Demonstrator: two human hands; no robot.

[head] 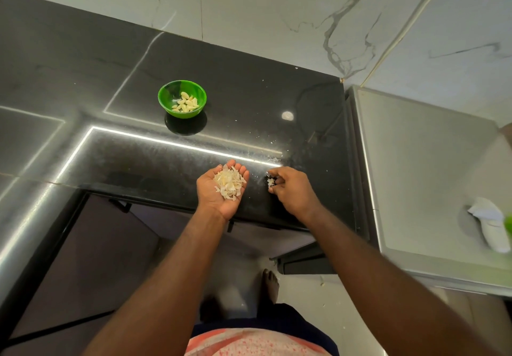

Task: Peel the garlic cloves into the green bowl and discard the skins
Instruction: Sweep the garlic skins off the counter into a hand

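Note:
A small green bowl (166, 95) stands on the black counter (249, 100), with several peeled garlic cloves (186, 102) inside. My left hand (210, 195) is held palm up over the counter's front edge, cupping a heap of papery garlic skins (229, 181). Just to its right, my right hand (291, 189) hovers palm down at the counter surface, its fingertips pinching a small clump of skin scraps (271, 181). A few tiny skin flakes (274, 159) lie scattered on the counter behind that hand.
A steel surface (415, 161) adjoins the counter on the right, with a white crumpled wrapper (490, 222) on it. Marble wall tiles (277, 3) rise behind the counter. My bare foot (271, 285) stands on the floor below, beside dark cabinet fronts.

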